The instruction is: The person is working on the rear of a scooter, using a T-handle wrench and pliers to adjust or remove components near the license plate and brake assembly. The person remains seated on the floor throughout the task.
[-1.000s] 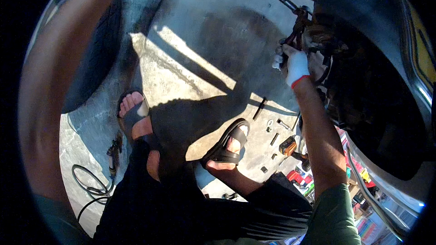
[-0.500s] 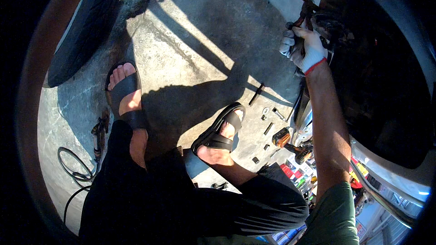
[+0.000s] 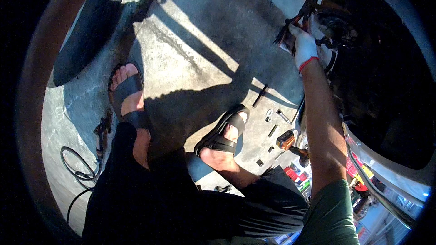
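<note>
My right hand (image 3: 305, 49), in a white glove with a red cuff, reaches up into the dark wheel well (image 3: 386, 95). Its fingers are closed round a short brush-like object (image 3: 286, 44) with a dark, bristly-looking end; its exact kind is hard to make out. Just above, touching or very close to the hand, is a dark rod with a joint (image 3: 309, 5). Beside the glove sits a dark, round hub-like part (image 3: 338, 25) in shadow. The right forearm comes up from a green sleeve at the lower right. My left hand is out of the picture.
On the concrete lie an orange-black cordless driver (image 3: 287, 140), a socket-like metal tool (image 3: 284, 116), a washer (image 3: 270, 112), a long dark rod (image 3: 260, 95) and small dark pieces. A black tyre (image 3: 91, 36) stands far left, with a hose (image 3: 68, 154) and tool (image 3: 100, 136) below it.
The gloved hand has turned and shifted slightly; the light fingers seen on its left side before are now hidden, and the dark bristly end shows. Floor items appear slightly shifted right.
</note>
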